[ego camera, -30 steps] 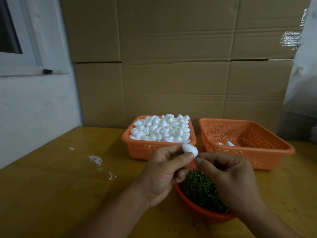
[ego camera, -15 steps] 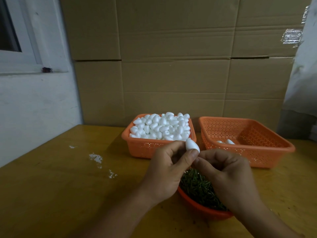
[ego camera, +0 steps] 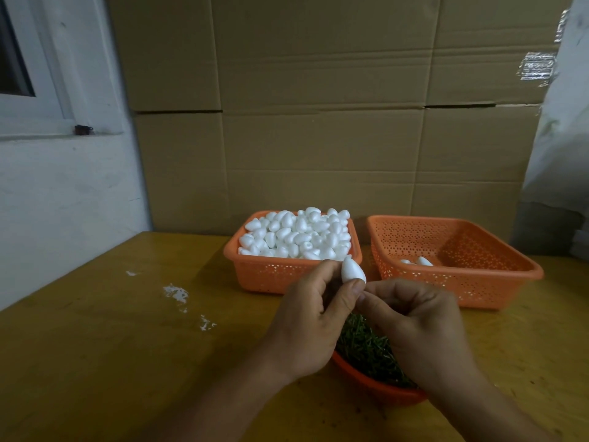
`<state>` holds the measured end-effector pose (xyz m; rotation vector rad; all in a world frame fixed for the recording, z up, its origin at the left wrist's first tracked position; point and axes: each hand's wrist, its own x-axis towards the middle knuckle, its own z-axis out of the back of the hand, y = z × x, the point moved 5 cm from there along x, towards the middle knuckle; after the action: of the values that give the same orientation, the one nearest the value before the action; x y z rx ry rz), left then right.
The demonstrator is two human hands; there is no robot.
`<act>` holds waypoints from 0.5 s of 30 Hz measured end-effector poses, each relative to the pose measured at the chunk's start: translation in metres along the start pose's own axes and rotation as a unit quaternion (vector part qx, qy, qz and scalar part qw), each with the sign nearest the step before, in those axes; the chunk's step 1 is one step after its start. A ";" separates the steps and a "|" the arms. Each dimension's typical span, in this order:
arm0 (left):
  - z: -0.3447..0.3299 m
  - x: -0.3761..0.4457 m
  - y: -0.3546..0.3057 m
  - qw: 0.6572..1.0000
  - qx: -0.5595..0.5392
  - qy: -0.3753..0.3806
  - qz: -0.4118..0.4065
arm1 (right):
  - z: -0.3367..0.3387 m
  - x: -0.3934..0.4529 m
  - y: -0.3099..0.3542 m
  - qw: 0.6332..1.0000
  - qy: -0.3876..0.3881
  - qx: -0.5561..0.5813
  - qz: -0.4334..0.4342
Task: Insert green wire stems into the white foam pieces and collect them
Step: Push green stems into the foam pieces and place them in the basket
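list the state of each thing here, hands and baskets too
left hand: pinching a foam piece
right hand: fingers curled at the piece's base, stem hidden
left basket: heaped with foam
right basket: nearly empty, a few pieces
stem bowl: full of green stems

The scene is dim and warm-toned, with muted colours and soft grain in the darker areas. Light falls from above and ahead, leaving a dull sheen on the desk [ego camera: 95, 362] and soft shadows beneath the baskets and forearms. A tape patch [ego camera: 537, 68] on the cardboard glares brightly. Wide-angle distortion bends the window frame [ego camera: 79, 59] and the edges. The centre is fairly sharp; the corners look soft.
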<state>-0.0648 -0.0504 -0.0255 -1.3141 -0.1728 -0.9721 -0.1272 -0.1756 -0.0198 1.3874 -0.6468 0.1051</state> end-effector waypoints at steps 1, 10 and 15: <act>0.000 0.000 0.001 1.000 -0.006 -0.001 0.006 | 0.000 0.000 0.000 1.000 -0.001 -0.001 0.000; 0.000 0.000 0.001 0.999 -0.045 0.009 0.030 | 0.002 0.001 0.001 1.000 -0.001 0.001 -0.009; -0.003 -0.003 0.007 0.999 -0.025 0.010 0.046 | 0.023 0.017 0.002 0.997 -0.058 -0.051 -0.020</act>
<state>-0.0629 -0.0516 -0.0336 -1.3461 -0.0728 -0.9164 -0.1224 -0.2018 -0.0089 1.3137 -0.7112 -0.0411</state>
